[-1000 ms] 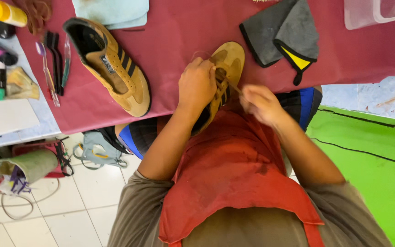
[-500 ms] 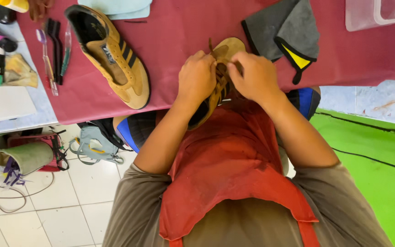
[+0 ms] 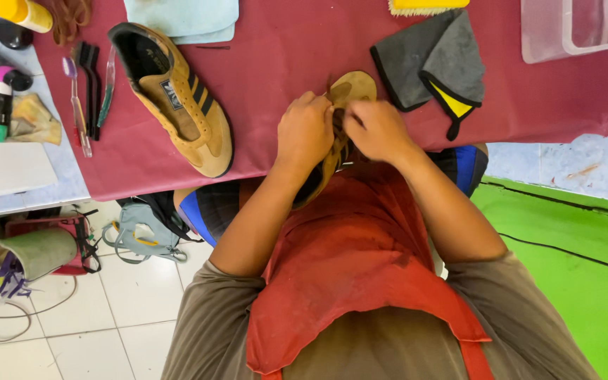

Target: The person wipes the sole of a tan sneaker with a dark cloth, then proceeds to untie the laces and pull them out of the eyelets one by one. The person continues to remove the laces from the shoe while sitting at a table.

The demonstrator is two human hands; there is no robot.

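Resting toe-up against the table edge and the person's lap, the tan suede shoe [image 3: 343, 105] sits between both hands, tilted so its lacing area faces them. The left hand [image 3: 305, 134] curls closed over its upper; the right hand [image 3: 376, 130] pinches at the same spot, fingertips nearly meeting the left's. Well left of the hands lies the matching shoe [image 3: 177, 98] on the maroon cloth [image 3: 283, 42], with brushes [image 3: 89, 84] beyond it. A grey cloth [image 3: 431, 63] lies just right.
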